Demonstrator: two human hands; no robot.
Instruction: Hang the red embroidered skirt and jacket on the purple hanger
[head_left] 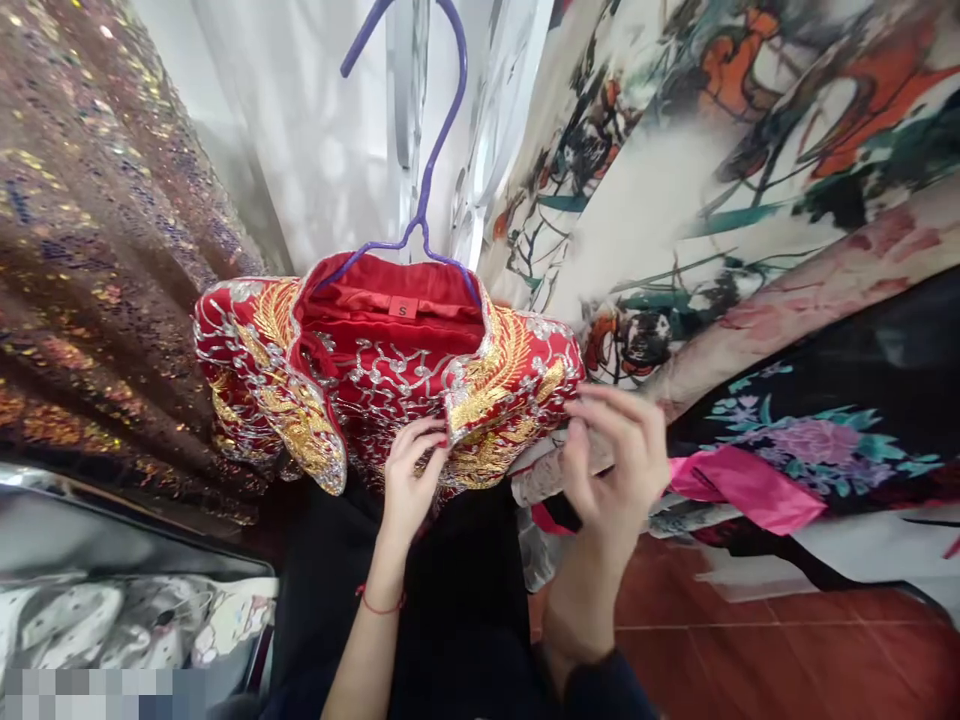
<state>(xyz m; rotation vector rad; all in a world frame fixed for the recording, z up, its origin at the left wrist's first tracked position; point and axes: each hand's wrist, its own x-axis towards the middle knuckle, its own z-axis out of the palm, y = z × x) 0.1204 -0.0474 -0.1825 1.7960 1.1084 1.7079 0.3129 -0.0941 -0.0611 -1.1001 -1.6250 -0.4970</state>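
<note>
A red jacket [262, 380] with gold and silver embroidery and a stand collar hangs on a purple hanger [439, 150]. Its front is partly open, and a small label [403, 308] marked "S" shows inside the collar. My left hand [411, 475] pinches the edge of the front panel, just below the collar, between thumb and fingers. Beside the jacket's shoulder on the right is my right hand [619, 460]. Its thumb and curved fingers are apart with nothing between them; I cannot tell whether the fingertips touch the sleeve.
A sequinned curtain-like fabric [97, 230] hangs at left. Printed white fabric [652, 170] and black floral fabric [847, 400] hang at right, with a pink ribbon [750, 485] among them. A bin-like holder [135, 545] with patterned cloth stands lower left, above red floor tiles [735, 660] across the way.
</note>
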